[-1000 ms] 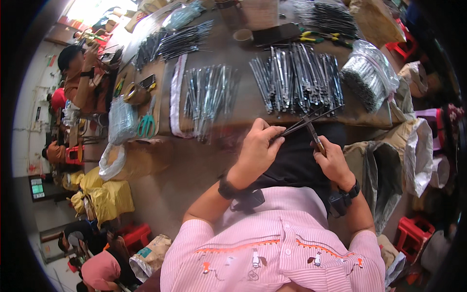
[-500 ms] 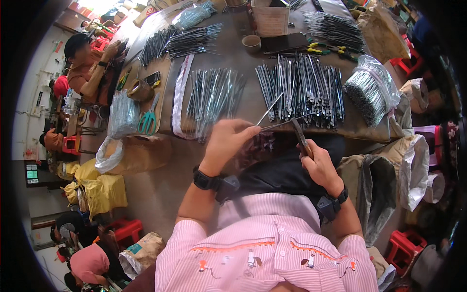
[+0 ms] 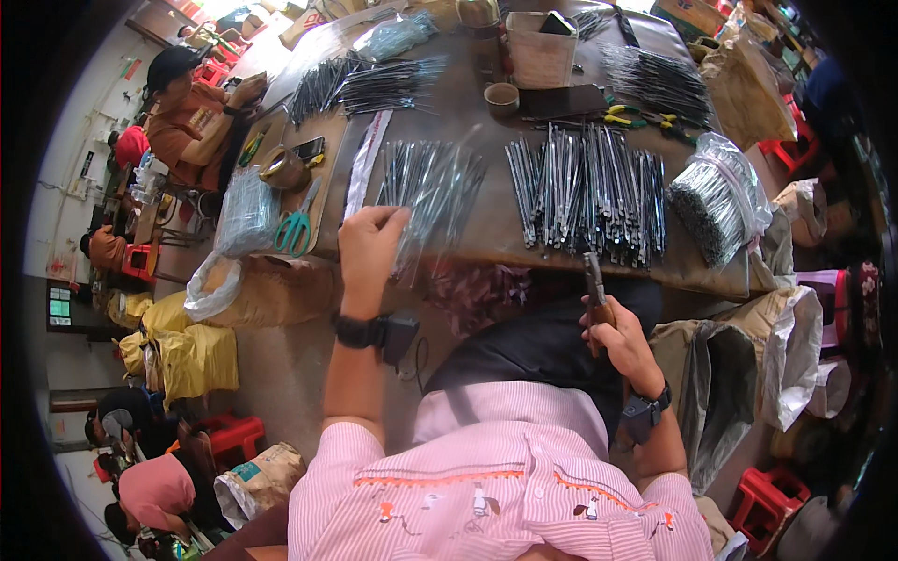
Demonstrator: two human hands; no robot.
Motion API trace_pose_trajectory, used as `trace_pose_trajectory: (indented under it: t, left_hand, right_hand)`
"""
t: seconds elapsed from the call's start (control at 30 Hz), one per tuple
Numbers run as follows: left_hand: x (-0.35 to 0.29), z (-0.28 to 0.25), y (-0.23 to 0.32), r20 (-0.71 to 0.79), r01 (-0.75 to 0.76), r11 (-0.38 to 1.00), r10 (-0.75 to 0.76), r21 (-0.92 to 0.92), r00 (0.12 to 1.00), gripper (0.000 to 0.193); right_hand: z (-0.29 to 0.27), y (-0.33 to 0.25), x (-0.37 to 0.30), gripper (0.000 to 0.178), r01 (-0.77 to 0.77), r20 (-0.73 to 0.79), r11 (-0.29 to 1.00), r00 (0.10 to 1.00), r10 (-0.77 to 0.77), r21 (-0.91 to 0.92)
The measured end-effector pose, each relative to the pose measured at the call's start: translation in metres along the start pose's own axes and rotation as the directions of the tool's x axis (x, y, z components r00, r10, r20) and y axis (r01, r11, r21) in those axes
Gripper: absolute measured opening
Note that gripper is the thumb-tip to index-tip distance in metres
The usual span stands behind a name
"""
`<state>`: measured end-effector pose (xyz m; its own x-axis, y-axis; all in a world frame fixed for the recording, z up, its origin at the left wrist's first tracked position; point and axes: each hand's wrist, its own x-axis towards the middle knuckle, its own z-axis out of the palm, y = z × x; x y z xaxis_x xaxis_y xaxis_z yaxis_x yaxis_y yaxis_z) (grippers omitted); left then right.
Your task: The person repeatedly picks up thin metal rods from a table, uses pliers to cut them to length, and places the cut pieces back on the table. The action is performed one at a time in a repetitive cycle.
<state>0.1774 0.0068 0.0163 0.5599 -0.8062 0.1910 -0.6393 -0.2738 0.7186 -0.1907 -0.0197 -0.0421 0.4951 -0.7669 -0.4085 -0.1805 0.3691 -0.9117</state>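
Note:
My left hand (image 3: pixel 371 241) is closed in a pinch at the near left end of a loose pile of thin metal strips (image 3: pixel 435 187). A strip blurred by motion appears to run from its fingers over that pile. My right hand (image 3: pixel 620 341) is wrapped round dark pliers (image 3: pixel 595 280) with brown grips, jaws pointing up, at the table's near edge. Beyond the pliers lies a denser row of metal strips (image 3: pixel 599 187), side by side. To its right sits a bundle of strips (image 3: pixel 720 196) in clear plastic.
Across the table (image 3: pixel 468 84) are a brown cup (image 3: pixel 502 98), a dark phone (image 3: pixel 561 101), yellow-handled pliers (image 3: pixel 622 116), teal scissors (image 3: pixel 293 232) and a tape roll (image 3: pixel 282 169). Open sacks (image 3: pixel 795 346) stand at my right. Another person (image 3: pixel 182 122) sits at the far left.
My left hand has moved left, away from the pliers, to the left pile, with the strip. My right hand has drawn the pliers slightly down and right, jaws now off the strip.

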Motion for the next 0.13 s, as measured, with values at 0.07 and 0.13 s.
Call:
trace_pose_trajectory:
  t: [0.07,0.13]
  left_hand:
    - [0.006,0.021,-0.029,-0.036,-0.06,0.984,0.067,0.169,0.997,0.023]
    - [0.015,0.049,-0.062,-0.032,-0.035,0.94,0.049,0.34,0.998,0.025]
  right_hand:
    - [-0.001,0.003,-0.001,0.038,0.033,-0.026,0.999,0.999,-0.032,0.032]
    - [-0.003,0.007,0.0,0.04,0.036,-0.05,0.998,0.998,-0.033,0.058]
